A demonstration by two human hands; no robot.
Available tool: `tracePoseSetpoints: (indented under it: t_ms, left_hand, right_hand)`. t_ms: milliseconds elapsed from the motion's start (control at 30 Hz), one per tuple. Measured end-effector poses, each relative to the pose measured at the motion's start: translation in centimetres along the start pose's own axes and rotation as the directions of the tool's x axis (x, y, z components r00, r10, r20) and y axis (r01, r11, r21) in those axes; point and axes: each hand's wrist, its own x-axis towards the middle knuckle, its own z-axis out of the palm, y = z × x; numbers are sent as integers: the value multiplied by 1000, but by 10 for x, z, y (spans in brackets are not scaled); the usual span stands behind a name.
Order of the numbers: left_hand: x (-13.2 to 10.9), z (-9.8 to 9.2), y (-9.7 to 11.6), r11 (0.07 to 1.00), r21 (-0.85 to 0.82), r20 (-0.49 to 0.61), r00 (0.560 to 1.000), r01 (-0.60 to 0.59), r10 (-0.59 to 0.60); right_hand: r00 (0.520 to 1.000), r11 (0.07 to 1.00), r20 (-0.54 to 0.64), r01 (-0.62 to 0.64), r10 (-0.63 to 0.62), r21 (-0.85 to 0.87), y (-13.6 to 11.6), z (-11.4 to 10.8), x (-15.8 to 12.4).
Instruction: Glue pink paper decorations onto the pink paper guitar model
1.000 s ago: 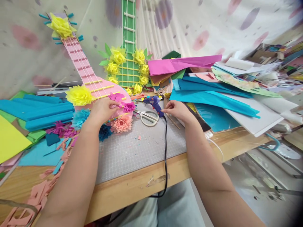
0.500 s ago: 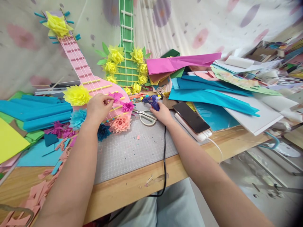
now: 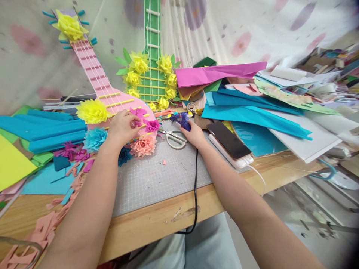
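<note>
My left hand (image 3: 121, 127) rests on the body of a pink paper guitar (image 3: 109, 93), its fingers pinched on a small magenta paper flower (image 3: 137, 113). A second magenta flower (image 3: 152, 125) and a peach flower (image 3: 143, 146) sit on the guitar just right of that hand. My right hand (image 3: 193, 135) is wrapped round the handle of a blue glue gun (image 3: 181, 119), whose black cord (image 3: 195, 186) runs over the table edge. White-handled scissors (image 3: 174, 137) lie between my hands.
A green paper guitar (image 3: 152, 48) with yellow flowers stands at the back. A phone (image 3: 228, 139) lies on a white pack right of my right hand. Stacked teal and pink paper sheets (image 3: 252, 112) fill the right; blue rolls (image 3: 47, 129) and scraps fill the left. A grey cutting mat (image 3: 157, 175) covers the table.
My right hand moved left from the phone's spot and took hold of the glue gun. My left hand shifted slightly up the guitar onto the magenta flower.
</note>
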Motion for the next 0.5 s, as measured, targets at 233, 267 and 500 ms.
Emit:
tracePoseSetpoints:
  t_ms: [233,267,500]
  left_hand:
    - [1,0,-3,1000,2,1,1000,6,-6]
    - [1,0,-4,1000,3,-3,1000,5,-5]
    - [0,3,-4,1000,-17,-27,999,20,-21]
  right_hand:
    - [1000,1000,-10,18,-18,16,2,2,0]
    - [1000,1000,-11,18,-18,14,3,2,0]
    - [999,1000,-31,27,-27,9,7,5,3]
